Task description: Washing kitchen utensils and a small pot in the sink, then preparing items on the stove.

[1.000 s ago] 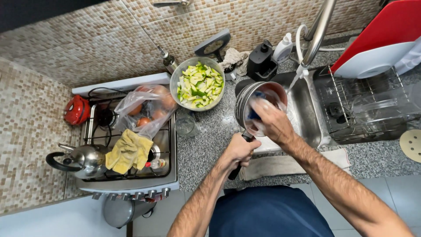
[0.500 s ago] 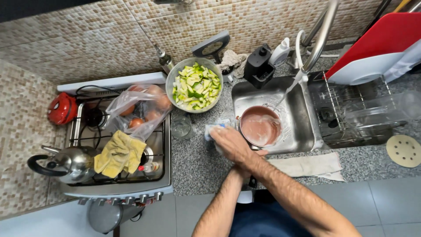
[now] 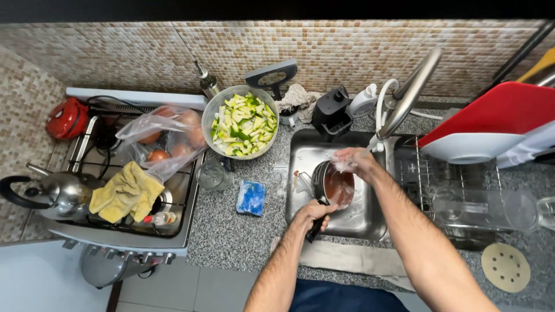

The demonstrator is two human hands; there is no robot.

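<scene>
Sponge [image 3: 251,197] and bowl [image 3: 243,122] sit left of the sink [image 3: 300,173]. I see the pan [image 3: 335,186] inside it: left hand [image 3: 312,212] clenched on handle, right hand [image 3: 352,162] loosely curled at rim.

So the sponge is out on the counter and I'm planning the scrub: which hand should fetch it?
Probably the right hand: soapy and free at the pot rim. The left hand grips the handle, though it's nearer the sponge.
</scene>
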